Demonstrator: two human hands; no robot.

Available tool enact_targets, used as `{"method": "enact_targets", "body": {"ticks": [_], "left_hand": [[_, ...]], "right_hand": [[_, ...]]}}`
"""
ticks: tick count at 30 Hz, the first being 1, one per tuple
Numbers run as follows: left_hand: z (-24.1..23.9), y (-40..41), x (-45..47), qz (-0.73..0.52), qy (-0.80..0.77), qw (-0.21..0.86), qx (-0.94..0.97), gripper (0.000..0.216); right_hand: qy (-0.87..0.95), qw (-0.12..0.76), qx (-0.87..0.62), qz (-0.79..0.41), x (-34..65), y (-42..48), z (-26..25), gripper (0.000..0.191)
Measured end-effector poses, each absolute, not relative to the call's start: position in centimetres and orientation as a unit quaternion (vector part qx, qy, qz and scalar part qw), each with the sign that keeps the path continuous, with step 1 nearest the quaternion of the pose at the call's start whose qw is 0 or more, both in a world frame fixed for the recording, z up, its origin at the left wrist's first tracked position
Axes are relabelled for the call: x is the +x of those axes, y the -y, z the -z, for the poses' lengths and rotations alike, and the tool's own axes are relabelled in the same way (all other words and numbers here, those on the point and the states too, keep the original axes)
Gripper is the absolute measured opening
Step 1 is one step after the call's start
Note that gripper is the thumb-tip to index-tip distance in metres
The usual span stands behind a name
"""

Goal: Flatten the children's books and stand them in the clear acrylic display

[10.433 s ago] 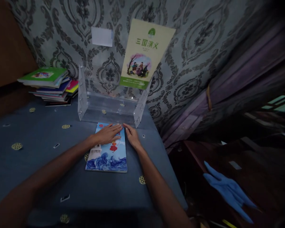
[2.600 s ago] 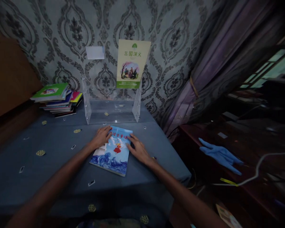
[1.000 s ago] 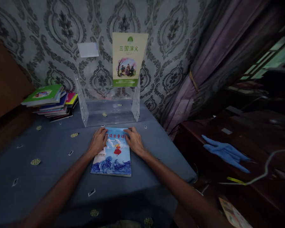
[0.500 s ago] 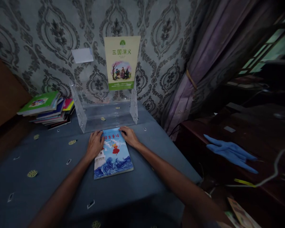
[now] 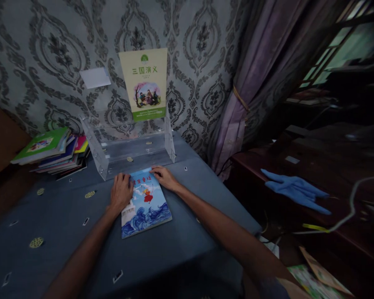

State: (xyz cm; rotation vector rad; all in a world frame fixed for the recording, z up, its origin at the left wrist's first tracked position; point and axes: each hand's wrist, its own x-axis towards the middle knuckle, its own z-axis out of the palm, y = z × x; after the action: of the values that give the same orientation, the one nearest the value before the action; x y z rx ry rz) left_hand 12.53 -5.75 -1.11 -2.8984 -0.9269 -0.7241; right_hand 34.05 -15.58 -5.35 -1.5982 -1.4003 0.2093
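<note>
A blue picture book (image 5: 146,205) with waves on its cover lies flat on the blue table cloth (image 5: 65,224). My left hand (image 5: 121,192) rests on the book's upper left corner, fingers flat. My right hand (image 5: 163,176) lies on its upper right corner, fingers stretched out. Just beyond the book stands a clear acrylic stand (image 5: 129,145), with a green book (image 5: 146,84) upright at its right side against the wall.
A stack of colourful books (image 5: 51,150) sits at the far left of the table. A dark wooden surface at the right holds a blue glove (image 5: 294,191) and a cable (image 5: 345,211). A purple curtain (image 5: 243,83) hangs right of the table. Papers (image 5: 314,278) lie on the floor.
The view has swung right and the book has turned slightly. Both hands have stayed on the book's top corners, close to the stand's front edge.
</note>
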Motion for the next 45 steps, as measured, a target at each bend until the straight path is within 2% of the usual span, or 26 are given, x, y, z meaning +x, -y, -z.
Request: {"method": "enact_targets", "body": {"ticks": [13, 25, 45], "left_hand": [[0.1, 6.0, 12.8, 0.154, 0.257, 0.07, -0.952, 0.027], [0.6, 5.5, 19.0, 0.143, 0.096, -0.015, -0.985, 0.043], [0.8, 4.6, 18.9, 0.14, 0.075, -0.084, -0.984, 0.043]], "right_hand": [[0.528, 0.504, -0.679, -0.073, 34.1, 16.1, 5.7, 0.032], [0.504, 0.526, -0.679, -0.091, 33.9, 16.2, 5.1, 0.04], [0.501, 0.526, -0.679, -0.107, 33.4, 16.6, 4.3, 0.04]]}}
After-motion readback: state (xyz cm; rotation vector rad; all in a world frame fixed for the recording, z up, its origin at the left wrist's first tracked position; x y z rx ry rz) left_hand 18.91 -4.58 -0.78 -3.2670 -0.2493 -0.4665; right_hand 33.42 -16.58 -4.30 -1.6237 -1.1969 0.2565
